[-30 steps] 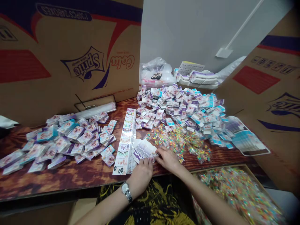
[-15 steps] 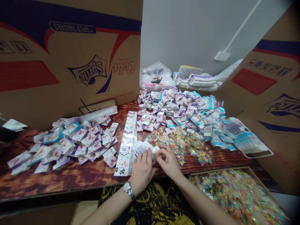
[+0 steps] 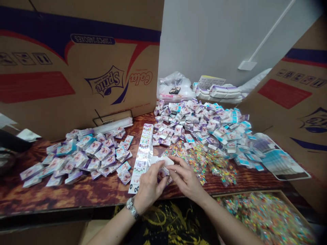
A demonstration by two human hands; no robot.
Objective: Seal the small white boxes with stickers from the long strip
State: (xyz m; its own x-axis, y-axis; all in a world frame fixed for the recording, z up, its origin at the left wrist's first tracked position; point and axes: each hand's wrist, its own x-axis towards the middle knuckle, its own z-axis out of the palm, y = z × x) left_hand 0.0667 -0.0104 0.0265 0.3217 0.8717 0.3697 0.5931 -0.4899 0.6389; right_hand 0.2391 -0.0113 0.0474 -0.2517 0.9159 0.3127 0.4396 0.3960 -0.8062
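My left hand (image 3: 149, 185), with a watch on the wrist, and my right hand (image 3: 185, 178) meet over the table's front edge and both pinch a small white and purple folded card box (image 3: 163, 163), lifted slightly off the wood. Under them lies a small stack of flat purple cards (image 3: 163, 174). A long strip of nail sticker sheets (image 3: 143, 154) lies just left of my left hand. Small clear packets of coloured beads (image 3: 201, 158) are scattered right of my right hand.
A pile of small purple and teal boxes (image 3: 84, 154) lies left, a larger pile (image 3: 204, 122) behind. Cardboard walls (image 3: 76, 68) stand left and right (image 3: 293, 102). A box of bead packets (image 3: 263, 214) sits low right. Flat packs (image 3: 278, 160) lie far right.
Both hands went from resting on the flat cards to lifting and pinching one small card box between them. The camera tilted slightly, shifting the scene down and right.
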